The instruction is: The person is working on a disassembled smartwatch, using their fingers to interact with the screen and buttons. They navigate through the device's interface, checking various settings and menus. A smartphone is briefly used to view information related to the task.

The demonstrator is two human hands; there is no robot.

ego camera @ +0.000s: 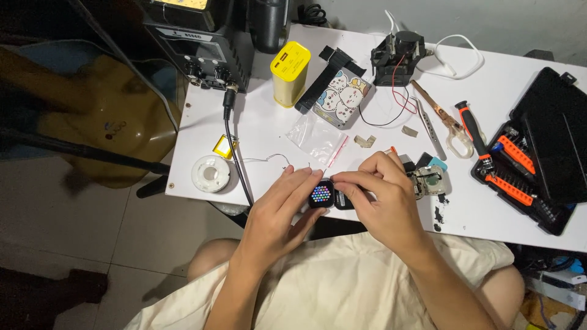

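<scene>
A small black smartwatch body (321,194) with a lit screen of coloured dots is held over the near edge of the white table (269,131). My left hand (282,205) grips its left side with fingers curled around it. My right hand (380,198) pinches its right side, where a second dark piece (343,201) sits against the watch; I cannot tell whether the two are joined. Just right of my right hand lies an opened watch part with exposed innards (430,181).
On the table: a solder spool (211,173), a black cable (237,153), a yellow box (289,73), a clear plastic bag (318,138), a patterned case (342,98), scissors (441,119), tweezers (428,125), an orange-black screwdriver (474,131) and a bit set case (535,165). A soldering station (202,49) stands at back left.
</scene>
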